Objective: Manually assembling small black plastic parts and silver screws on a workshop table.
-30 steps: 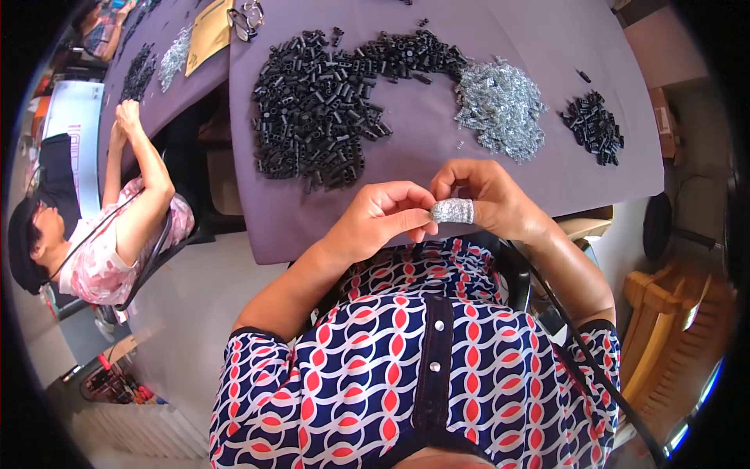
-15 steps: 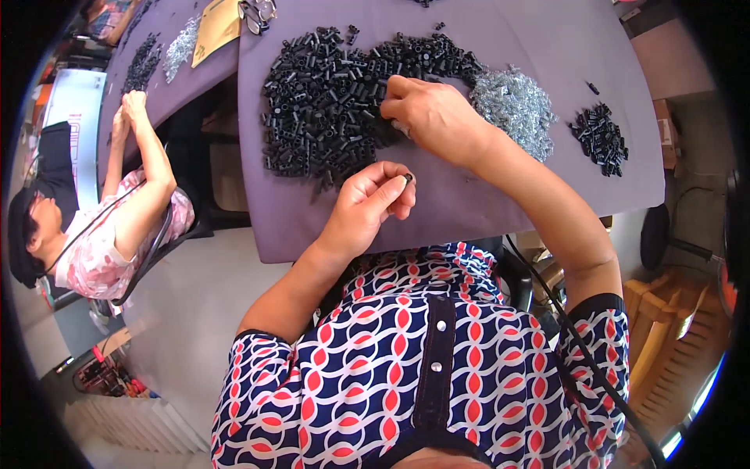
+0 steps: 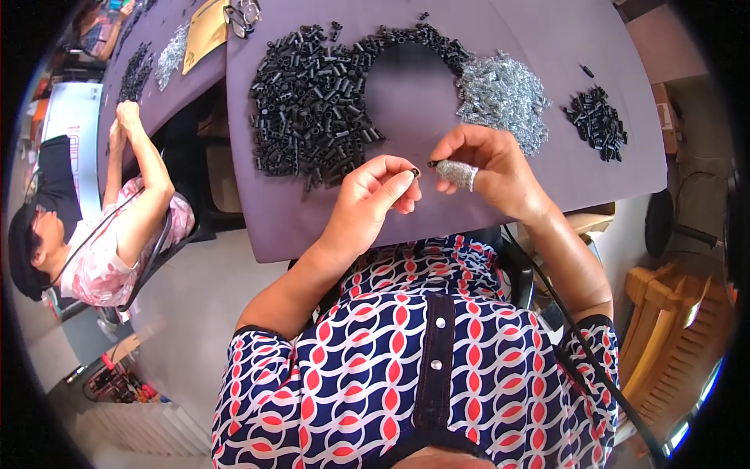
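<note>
Fingers: your left hand (image 3: 373, 191) pinches one small black tube (image 3: 414, 170); your right hand (image 3: 486, 162) pinches another piece (image 3: 432, 164) beside it, unjoined. Beyond: large black pile (image 3: 312, 94), silver pile (image 3: 500, 92), few finished (image 3: 598, 121).

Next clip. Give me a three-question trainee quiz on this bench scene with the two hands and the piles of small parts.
1. True or false: the left hand pinches a small black tube.
2. Which pile lies nearest the right hand? A) silver parts pile B) large black tube pile C) small black pile
3. What covers one finger of the right hand?

Key: 1 true. 2 A. 3 A silver-grey finger cover.
</note>
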The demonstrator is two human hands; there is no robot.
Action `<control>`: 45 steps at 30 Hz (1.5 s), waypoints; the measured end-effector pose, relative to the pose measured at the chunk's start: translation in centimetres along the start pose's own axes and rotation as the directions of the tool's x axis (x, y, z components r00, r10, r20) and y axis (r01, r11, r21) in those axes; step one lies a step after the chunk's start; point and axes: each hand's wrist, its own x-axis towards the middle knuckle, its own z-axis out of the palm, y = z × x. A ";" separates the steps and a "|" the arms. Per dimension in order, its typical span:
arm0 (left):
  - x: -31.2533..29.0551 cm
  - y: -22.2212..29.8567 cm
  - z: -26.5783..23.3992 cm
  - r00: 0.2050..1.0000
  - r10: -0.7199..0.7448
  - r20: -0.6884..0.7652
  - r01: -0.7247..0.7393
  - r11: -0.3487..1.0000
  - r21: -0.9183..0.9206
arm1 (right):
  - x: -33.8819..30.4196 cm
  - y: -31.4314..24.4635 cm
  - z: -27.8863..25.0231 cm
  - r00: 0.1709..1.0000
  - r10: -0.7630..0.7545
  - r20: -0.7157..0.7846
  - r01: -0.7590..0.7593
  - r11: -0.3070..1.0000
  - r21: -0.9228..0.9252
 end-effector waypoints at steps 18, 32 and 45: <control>-0.1 0.2 2.3 0.993 -0.086 0.084 0.067 0.978 0.199 | -2.0 0.6 -0.5 0.983 -0.168 0.069 0.181 0.926 -0.332; 0.4 0.6 2.3 0.993 -0.117 0.008 0.117 0.993 -0.012 | -2.5 0.8 0.0 0.989 -0.146 -0.017 0.144 0.984 -0.103; 0.4 -0.3 3.8 0.984 -0.173 0.049 0.180 0.956 -0.233 | -2.7 1.4 -0.2 0.863 -0.466 0.196 0.344 0.256 -0.904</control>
